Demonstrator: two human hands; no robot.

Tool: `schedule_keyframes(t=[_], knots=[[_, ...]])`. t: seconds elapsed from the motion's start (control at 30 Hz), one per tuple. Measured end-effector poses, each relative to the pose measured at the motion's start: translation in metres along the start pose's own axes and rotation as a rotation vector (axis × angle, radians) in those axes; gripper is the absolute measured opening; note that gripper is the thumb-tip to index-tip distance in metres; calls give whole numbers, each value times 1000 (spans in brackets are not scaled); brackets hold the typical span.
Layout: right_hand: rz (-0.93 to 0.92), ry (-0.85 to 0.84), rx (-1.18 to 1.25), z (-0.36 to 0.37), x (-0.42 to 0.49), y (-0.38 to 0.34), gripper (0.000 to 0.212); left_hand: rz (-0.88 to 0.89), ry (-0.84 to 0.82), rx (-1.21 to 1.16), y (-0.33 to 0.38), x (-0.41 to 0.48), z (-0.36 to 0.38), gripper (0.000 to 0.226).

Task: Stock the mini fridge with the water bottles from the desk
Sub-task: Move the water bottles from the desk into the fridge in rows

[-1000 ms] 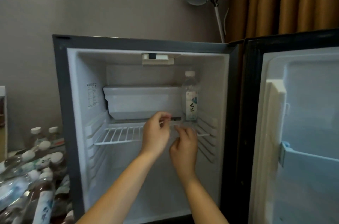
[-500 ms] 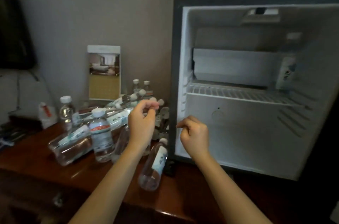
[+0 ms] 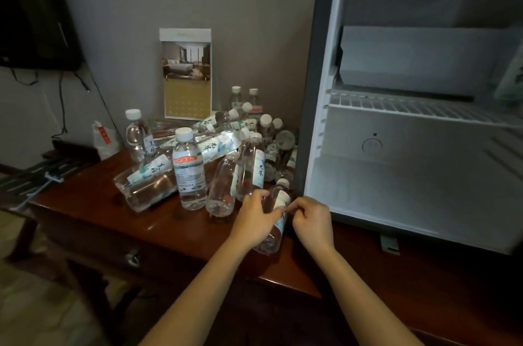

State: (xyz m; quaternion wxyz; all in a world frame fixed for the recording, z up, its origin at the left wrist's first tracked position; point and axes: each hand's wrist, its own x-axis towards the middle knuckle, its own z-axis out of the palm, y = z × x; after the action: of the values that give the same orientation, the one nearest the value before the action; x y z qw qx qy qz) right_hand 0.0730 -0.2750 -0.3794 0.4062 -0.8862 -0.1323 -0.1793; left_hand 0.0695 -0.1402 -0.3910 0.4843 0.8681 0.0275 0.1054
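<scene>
A second ago both hands were up inside the mini fridge (image 3: 319, 62) at the front edge of its wire shelf (image 3: 410, 107); half a second ago they hung empty in the air in front of the bottles. Now the left hand (image 3: 256, 221) has come down and wrapped around the lying bottle (image 3: 276, 218) at the near edge of the bench (image 3: 93, 212), and the right hand (image 3: 312, 222) has closed in just beside it, fingertips at its label. The view has swung left and down, so the fridge door has gone out of sight.
</scene>
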Motion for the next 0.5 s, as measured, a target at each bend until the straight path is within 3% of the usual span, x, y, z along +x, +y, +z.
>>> schedule_keyframes(t=[0.23,0.4,0.5], knots=[[29,46,40,5,-8,18,27,-155,-111,18,-9,4,-15,85],[-27,-43,22,6,-6,20,26,-229,-161,2,-7,9,-18,110],[-32,-82,38,9,-7,23,22,-256,-189,30,-5,10,-16,113]])
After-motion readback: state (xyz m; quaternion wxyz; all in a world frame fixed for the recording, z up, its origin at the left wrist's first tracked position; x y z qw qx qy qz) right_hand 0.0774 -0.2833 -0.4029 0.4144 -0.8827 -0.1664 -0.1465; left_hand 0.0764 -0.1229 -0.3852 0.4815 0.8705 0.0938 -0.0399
